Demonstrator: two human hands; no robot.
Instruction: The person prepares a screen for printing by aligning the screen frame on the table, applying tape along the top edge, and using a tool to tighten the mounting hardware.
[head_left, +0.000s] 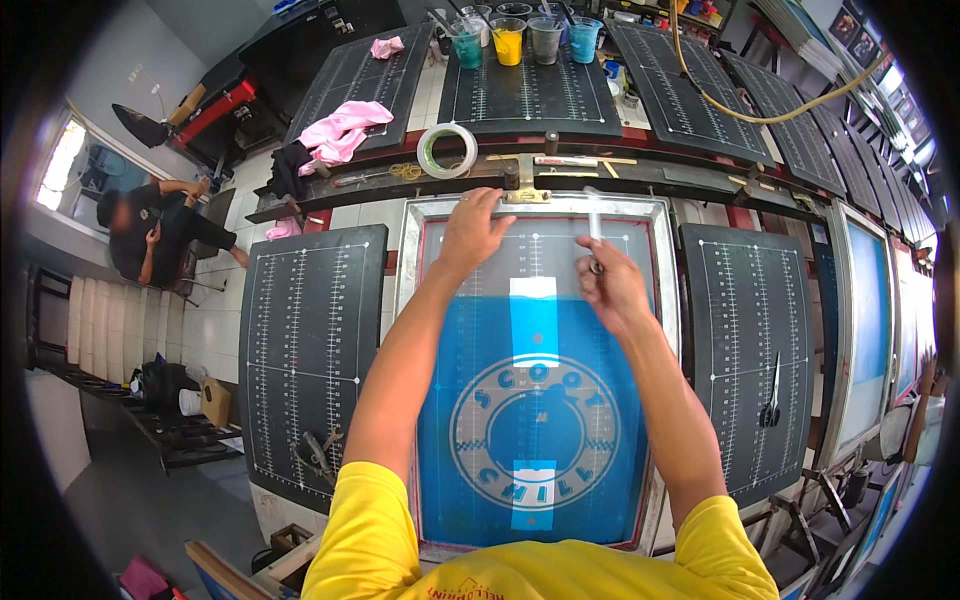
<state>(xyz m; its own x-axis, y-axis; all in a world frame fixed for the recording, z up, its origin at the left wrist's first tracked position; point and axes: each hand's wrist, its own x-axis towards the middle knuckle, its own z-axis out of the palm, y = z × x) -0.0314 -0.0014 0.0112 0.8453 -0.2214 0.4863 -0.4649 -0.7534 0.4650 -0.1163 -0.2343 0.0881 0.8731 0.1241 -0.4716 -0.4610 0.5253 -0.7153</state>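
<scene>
A screen-printing frame [408, 275] with a metal rim and blue mesh lies before me over a black board. Its mesh carries a round lettered design [468, 430] and two pale blue-white strips, one [533, 345] above the other. My left hand [474, 228] grips the far rim, fingers over the edge and thumb apart, just left of a brass-coloured clamp [527, 196]. Right of that clamp, my right hand [612, 280] is closed around a slim silver tool [595, 215], probably a spanner; its upper end is blurred and a ring shows at its lower end.
Black ruled boards flank the frame; scissors [771, 395] lie on the right one, a metal clamp [318, 455] on the left. Beyond the rail stand a tape roll [447, 150], pink cloth [340, 130] and ink cups [508, 45]. A person [150, 225] sits far left.
</scene>
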